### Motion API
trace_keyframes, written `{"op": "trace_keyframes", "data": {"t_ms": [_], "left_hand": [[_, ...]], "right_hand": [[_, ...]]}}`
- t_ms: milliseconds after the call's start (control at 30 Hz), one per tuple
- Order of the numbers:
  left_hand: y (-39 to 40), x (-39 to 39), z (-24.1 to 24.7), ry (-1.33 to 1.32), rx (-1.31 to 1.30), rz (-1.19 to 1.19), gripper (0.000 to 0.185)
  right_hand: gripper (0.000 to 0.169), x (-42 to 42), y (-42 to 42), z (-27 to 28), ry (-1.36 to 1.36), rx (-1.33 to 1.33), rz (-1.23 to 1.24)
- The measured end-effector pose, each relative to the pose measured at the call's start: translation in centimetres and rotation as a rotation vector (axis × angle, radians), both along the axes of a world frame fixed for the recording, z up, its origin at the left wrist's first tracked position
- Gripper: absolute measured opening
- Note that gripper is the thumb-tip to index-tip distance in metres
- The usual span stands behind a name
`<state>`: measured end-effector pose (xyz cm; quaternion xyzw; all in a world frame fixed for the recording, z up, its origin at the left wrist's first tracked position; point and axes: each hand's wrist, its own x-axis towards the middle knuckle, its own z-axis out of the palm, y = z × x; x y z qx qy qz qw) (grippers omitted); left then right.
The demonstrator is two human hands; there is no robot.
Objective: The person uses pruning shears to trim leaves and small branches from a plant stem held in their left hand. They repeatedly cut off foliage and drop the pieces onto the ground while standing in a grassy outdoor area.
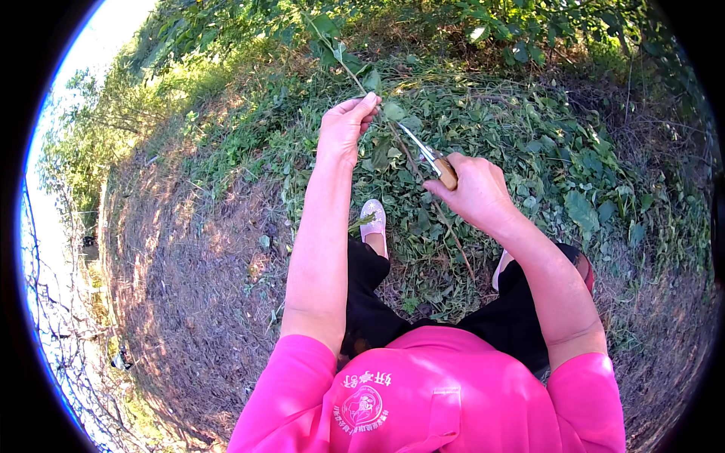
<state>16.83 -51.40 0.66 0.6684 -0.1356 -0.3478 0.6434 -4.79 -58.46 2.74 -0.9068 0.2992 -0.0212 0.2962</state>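
My left hand pinches a long thin leafy stem between thumb and fingers. Green leaves hang on its upper end, and more leaves sit just below my fingers. The bare lower part of the stem slants down to the right, between my legs. In my right hand is a bladed hand tool with a wooden handle; its exact kind is hard to tell. The narrow metal blade points up and left, close beside the stem. Whether blade and stem touch cannot be made out.
Cut leaves and stems cover the ground before my feet. A light-coloured shoe stands among them. Dry brown ground lies to the left. Leafy bushes rise at the far side, and bare twigs show at the left rim.
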Motion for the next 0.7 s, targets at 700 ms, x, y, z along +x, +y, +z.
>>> {"op": "trace_keyframes", "data": {"t_ms": [700], "left_hand": [[0.0, -0.2, 0.1, -0.002, -0.031, -0.024, 0.021]], "right_hand": [[0.043, -0.2, -0.4, 0.7, -0.019, 0.133, 0.013]]}}
